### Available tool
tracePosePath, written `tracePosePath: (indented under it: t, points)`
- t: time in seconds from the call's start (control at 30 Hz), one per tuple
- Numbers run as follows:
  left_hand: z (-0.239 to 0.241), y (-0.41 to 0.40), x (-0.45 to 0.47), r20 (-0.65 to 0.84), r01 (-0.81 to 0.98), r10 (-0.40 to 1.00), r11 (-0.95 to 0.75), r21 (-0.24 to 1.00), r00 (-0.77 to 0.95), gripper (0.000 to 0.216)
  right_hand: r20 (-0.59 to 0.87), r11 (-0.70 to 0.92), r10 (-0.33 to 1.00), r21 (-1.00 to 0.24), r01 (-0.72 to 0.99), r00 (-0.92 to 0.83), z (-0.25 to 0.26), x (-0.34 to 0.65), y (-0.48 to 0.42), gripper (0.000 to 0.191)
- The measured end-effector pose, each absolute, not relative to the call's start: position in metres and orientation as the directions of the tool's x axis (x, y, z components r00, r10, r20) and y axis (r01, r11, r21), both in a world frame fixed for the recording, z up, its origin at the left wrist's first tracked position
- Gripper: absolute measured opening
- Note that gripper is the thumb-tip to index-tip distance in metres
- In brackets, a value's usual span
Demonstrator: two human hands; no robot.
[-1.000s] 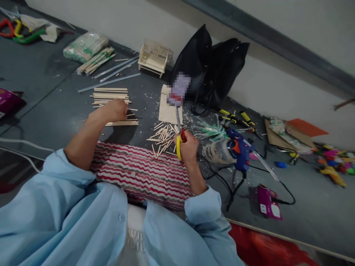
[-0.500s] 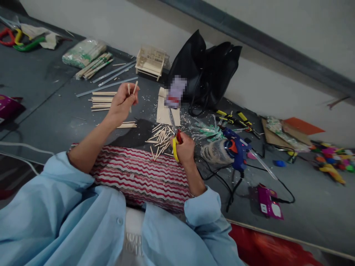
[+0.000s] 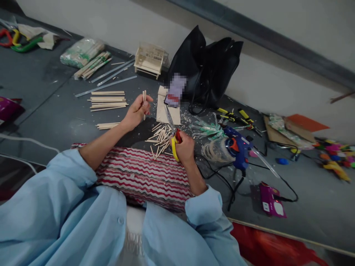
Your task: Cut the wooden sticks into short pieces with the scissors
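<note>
My left hand [image 3: 136, 111] pinches two thin wooden sticks [image 3: 144, 99] upright above the grey floor. To its right, my right hand [image 3: 183, 146] grips yellow-and-red scissors [image 3: 172, 129], blades pointing up toward the sticks. A heap of short cut sticks [image 3: 161, 137] lies between the hands. Rows of longer sticks [image 3: 107, 100] and a small bundle [image 3: 108, 126] lie left of my left hand. A red-and-white striped cloth [image 3: 141, 173] covers my lap.
A blue glue gun [image 3: 235, 146] with its cord stands right of my right hand. A black bag [image 3: 206, 70], a small stick-built model [image 3: 149, 59], a flat wooden sheet [image 3: 163, 111], packs of sticks [image 3: 83, 51], pliers [image 3: 235, 116] and a purple power strip [image 3: 270, 201] lie around.
My left hand picked two sticks from the pile, lifted them, then carried them right toward the scissors. My right hand stayed in place holding the scissors.
</note>
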State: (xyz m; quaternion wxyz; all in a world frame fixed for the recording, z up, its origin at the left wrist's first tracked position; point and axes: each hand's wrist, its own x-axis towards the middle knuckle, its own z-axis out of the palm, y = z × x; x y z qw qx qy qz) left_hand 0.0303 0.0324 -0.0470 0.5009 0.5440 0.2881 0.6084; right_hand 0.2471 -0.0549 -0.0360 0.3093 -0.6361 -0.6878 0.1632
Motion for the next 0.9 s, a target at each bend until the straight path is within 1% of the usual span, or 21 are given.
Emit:
tracePosePath:
  t: [0.17,0.27,0.57,0.7,0.9]
  points:
    - [-0.045,0.032,0.028,0.368,-0.280,0.929,-0.345,0.896,0.033,0.039,0.219,0.137,0.976,-0.626,0.768,0.005,-0.036,0.247,-0.055,0.011]
    - [-0.044,0.030,0.030,0.372,-0.260,0.928,-0.351,0.900,0.036,0.043,0.229,0.146,0.973,-0.622,0.769,0.001,-0.036,0.247,-0.054,0.012]
    - [-0.046,0.027,0.037,0.354,-0.319,0.935,-0.333,0.887,0.008,0.043,0.238,0.150,0.971,-0.620,0.770,0.002,-0.036,0.247,-0.054,0.011]
    - [-0.048,0.025,0.040,0.382,-0.341,0.924,-0.359,0.869,0.001,0.042,0.232,0.150,0.973,-0.622,0.769,-0.002,-0.035,0.247,-0.055,0.012]
    - [-0.051,0.024,0.042,0.427,-0.312,0.904,-0.411,0.857,-0.019,0.042,0.225,0.146,0.974,-0.631,0.762,0.000,-0.037,0.247,-0.055,0.009]
